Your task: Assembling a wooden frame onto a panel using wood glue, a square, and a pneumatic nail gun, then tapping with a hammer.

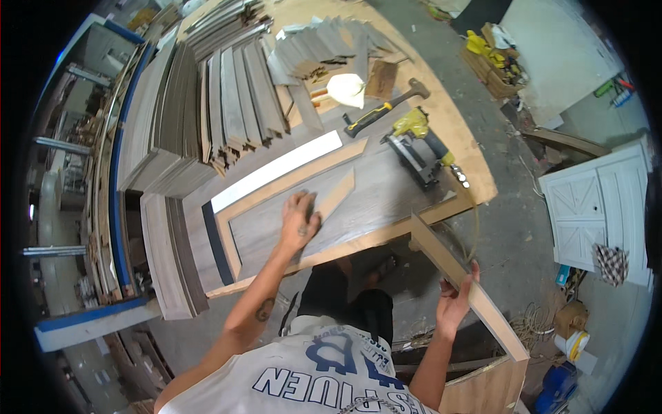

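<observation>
My left hand [301,219] is over the workbench with its fingers curled at the near end of a short, mitre-cut wooden strip [338,195]. Beneath them lies a grey wood-grain panel [262,238]. Two joined pale strips [296,181] form a corner on it, beside a white bar [276,170] and a black bar [218,243]. Off the bench's near edge, my right hand [455,298] is closed round a longer wooden strip [493,319], which slants from the bench edge down to the right. My right palm is partly hidden by the strip.
A yellow-green nail gun [414,141] with an air hose stands at the bench's right, near a hammer [386,108] and a white rounded object [346,90]. Stacked grey boards [155,131] and cut strips [241,96] fill the back left. A white cabinet [586,207] is at right.
</observation>
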Tool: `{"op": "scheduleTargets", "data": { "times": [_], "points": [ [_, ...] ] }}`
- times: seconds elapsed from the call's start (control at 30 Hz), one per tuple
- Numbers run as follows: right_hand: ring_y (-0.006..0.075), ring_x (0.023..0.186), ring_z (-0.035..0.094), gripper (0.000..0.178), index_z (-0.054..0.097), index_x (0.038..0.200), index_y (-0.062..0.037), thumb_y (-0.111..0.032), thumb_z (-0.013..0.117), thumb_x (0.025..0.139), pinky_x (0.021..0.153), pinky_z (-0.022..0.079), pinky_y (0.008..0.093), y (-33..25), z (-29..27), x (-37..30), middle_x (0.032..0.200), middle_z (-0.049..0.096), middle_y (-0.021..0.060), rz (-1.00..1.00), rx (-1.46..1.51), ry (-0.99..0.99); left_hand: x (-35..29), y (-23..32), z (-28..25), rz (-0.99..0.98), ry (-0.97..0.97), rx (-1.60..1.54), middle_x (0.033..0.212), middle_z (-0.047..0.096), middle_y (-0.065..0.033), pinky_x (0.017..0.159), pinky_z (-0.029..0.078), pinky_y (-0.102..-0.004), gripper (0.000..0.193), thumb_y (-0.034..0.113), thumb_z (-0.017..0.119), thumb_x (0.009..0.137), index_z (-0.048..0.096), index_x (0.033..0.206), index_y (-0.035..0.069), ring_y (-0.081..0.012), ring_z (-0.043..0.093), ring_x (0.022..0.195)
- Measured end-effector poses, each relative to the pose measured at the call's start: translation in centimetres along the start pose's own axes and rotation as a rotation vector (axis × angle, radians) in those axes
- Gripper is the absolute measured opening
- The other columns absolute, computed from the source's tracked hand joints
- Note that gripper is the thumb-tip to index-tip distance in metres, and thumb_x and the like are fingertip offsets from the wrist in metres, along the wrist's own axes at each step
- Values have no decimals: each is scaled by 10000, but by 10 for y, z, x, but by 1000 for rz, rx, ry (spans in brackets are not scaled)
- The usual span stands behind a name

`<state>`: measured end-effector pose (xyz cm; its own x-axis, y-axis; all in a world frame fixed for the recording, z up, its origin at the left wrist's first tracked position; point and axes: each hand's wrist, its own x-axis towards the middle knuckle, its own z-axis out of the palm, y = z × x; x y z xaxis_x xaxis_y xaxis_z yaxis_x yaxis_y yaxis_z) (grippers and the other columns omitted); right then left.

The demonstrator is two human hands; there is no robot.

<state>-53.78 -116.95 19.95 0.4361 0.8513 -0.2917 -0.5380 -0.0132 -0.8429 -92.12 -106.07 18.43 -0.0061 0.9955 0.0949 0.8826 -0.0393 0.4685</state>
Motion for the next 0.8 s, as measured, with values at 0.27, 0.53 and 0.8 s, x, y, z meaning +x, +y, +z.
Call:
{"op": "scheduleTargets", "data": {
  "times": [0.27,0.53,0.8],
  "points": [
    [176,1032,613,527,368,1439,-109,-374,522,1011,765,577,315,73,86,29,1243,538,80,129,-42,10,44,40,55,144,-58,-245,1350,513,-212,1061,340,-479,602,110,671,827,455,1380,11,-402,474,1221],
    [213,928,590,451,398,1356,-49,-361,444,1034,721,519,325,112,99,30,1182,559,139,47,-165,143,52,52,58,72,-82,-370,1316,577,-137,1026,371,-435,646,58,733,776,475,1367,15,-347,503,1173],
    [166,671,561,562,390,1279,-47,-513,494,982,620,486,277,136,93,16,969,605,123,118,-208,208,53,52,59,-19,-148,-337,1296,609,-111,991,428,-403,646,77,765,759,513,1350,18,-327,514,1171]
  ]
}}
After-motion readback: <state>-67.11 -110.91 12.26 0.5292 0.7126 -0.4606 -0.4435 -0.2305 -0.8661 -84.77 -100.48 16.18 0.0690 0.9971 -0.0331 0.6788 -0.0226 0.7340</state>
